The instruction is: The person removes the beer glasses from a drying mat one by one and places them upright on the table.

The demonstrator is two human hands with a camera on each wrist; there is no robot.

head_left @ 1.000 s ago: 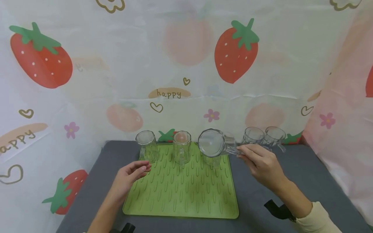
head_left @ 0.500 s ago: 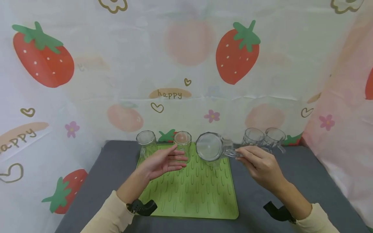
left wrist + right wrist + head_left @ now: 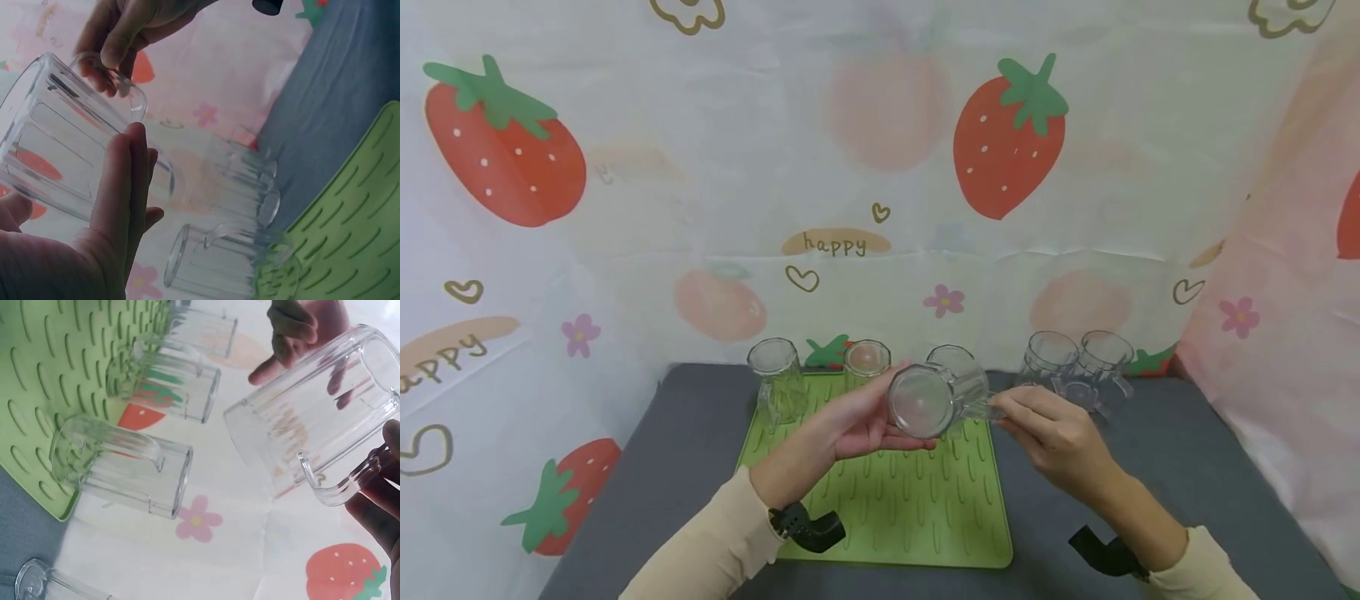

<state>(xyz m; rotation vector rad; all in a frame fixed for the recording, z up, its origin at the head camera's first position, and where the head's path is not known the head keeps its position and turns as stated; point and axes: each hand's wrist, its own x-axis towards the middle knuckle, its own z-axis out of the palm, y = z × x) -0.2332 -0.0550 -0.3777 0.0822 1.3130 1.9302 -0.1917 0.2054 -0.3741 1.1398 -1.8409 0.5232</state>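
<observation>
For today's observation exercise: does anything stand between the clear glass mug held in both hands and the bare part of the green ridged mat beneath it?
Nothing visible does. The clear glass mug hangs tilted between the left hand and right hand; the green ridged mat below is bare, and three glass mugs stand along its far edge.

we wear cream long sleeves on both arms: the left sleeve (image 3: 700, 542) ends nearest the green mat's (image 3: 880, 508) front left corner, the right sleeve (image 3: 1195, 571) off the mat's front right corner. each cuff stops just short of the wrist. a black wrist strap (image 3: 790, 521) with a chunky black camera mount (image 3: 820, 532) sits on our left wrist, over the mat's front edge; a matching black strap (image 3: 1101, 552) wraps our right wrist, right of the mat. both hands are bare.
</observation>
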